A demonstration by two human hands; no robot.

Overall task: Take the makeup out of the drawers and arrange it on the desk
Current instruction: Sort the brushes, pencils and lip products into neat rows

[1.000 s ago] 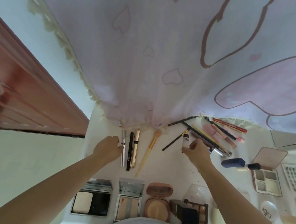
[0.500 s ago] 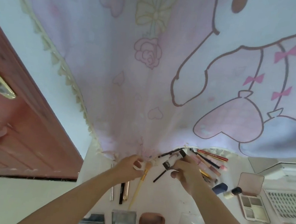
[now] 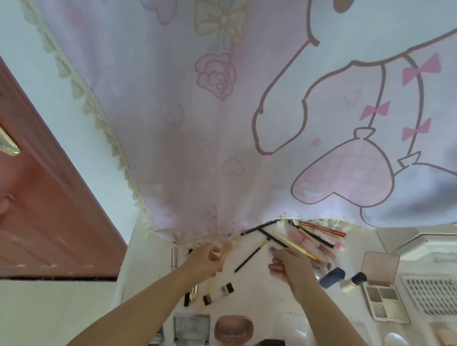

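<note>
Most of the makeup already lies on the white desk (image 3: pixel 259 297), so the arranging looks well advanced; no drawer is in view, so what remains inside cannot be told. Slim pencils and tubes (image 3: pixel 310 238) fan out at the back under the printed cloth (image 3: pixel 227 116), glossy compacts (image 3: pixel 233 339) line the front edge, and a hard square palette (image 3: pixel 386 299) sits open at the right. The left hand (image 3: pixel 207 258) pinches a gold-handled brush (image 3: pixel 223 252) near its soft bristles. The right hand (image 3: pixel 288 263) hovers loosely curled, holding nothing, beside a thin black brush (image 3: pixel 249 255).
</note>
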